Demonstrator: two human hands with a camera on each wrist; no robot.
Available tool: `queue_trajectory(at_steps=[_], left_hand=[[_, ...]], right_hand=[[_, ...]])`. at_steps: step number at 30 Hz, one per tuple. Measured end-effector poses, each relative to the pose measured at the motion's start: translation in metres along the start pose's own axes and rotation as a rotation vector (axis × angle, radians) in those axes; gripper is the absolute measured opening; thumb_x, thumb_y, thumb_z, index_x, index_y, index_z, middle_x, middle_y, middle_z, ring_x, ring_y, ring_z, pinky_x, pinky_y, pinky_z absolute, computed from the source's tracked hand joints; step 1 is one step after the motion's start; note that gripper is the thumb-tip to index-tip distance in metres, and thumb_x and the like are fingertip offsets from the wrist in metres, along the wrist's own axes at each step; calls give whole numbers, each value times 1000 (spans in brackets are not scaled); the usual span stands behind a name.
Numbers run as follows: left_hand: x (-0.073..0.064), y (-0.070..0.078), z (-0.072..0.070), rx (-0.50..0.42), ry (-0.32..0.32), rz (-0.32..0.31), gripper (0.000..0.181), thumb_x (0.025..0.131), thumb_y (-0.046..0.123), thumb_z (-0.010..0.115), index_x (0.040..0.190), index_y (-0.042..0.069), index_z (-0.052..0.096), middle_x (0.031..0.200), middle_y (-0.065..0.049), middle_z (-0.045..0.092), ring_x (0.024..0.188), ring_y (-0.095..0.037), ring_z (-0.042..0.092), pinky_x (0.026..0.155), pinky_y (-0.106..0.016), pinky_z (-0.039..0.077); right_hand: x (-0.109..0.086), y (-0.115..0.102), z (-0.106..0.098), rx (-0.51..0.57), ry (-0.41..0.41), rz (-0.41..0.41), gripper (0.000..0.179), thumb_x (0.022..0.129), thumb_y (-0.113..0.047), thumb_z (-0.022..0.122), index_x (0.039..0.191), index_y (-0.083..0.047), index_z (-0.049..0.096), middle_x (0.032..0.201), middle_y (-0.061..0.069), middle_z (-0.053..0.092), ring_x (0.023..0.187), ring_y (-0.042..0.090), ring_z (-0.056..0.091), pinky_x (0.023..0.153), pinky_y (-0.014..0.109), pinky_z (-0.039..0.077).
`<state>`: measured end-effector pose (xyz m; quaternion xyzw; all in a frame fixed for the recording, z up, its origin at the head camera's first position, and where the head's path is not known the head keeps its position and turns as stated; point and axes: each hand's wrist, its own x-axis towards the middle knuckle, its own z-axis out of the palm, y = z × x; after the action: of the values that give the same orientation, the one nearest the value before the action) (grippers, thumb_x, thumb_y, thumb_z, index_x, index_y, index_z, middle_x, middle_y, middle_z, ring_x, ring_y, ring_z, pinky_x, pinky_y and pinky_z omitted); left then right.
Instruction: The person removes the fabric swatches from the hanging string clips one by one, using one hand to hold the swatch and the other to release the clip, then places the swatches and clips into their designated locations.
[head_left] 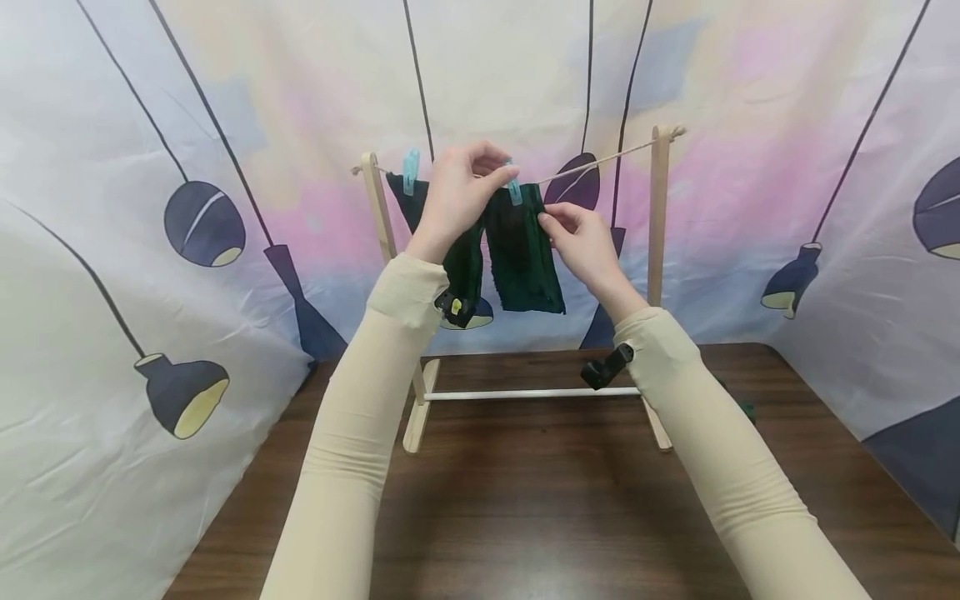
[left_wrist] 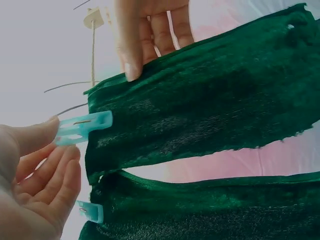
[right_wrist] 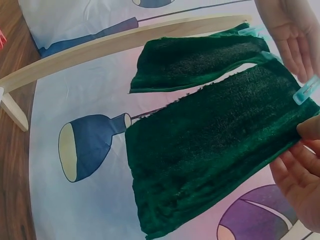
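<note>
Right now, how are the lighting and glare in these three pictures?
Head view: bright overall, soft glare on the near tabletop, faint blurred-edge shadows; left wrist view: dimmer, with a pale sheen on the green cloth; right wrist view: also dim, the backdrop looking muted.

I take this for a makeshift filming booth, though I can't tell what building it sits in. On my head view, creased fabric backdrops (head_left: pixel 495 75), printed with pendant lamps (head_left: pixel 205 223) over pastel patches, close off the back and both sides of a dark wood-grain table (head_left: pixel 525 500). A tabletop wooden clothesline frame (head_left: pixel 657 242) stands there like a set piece, and I see black wrist cameras (head_left: pixel 607 367) at both sleeve cuffs (head_left: pixel 660 343).
</note>
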<state>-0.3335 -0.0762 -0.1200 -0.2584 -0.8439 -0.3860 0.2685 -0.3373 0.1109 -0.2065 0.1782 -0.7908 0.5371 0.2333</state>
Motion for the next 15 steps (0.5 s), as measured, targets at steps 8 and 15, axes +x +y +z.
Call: queue_trajectory(at_steps=[8, 15], left_hand=[[-5, -3, -2, -49, 94, 84, 18, 97, 18, 70, 105, 4, 75, 99, -8, 72, 92, -17, 64, 89, -23, 50], [-6, -1, -6, -67, 107, 75, 19, 96, 19, 71, 106, 4, 75, 101, -8, 72, 94, -16, 64, 88, -22, 50]], right_hand=[[2, -3, 3, 5, -5, -16, 36, 104, -28, 58, 130, -5, 67, 119, 13, 70, 104, 24, 67, 91, 36, 56], [1, -5, 2, 0, -1, -12, 37, 104, -29, 57, 130, -5, 66, 119, 13, 70, 104, 24, 67, 91, 36, 56]])
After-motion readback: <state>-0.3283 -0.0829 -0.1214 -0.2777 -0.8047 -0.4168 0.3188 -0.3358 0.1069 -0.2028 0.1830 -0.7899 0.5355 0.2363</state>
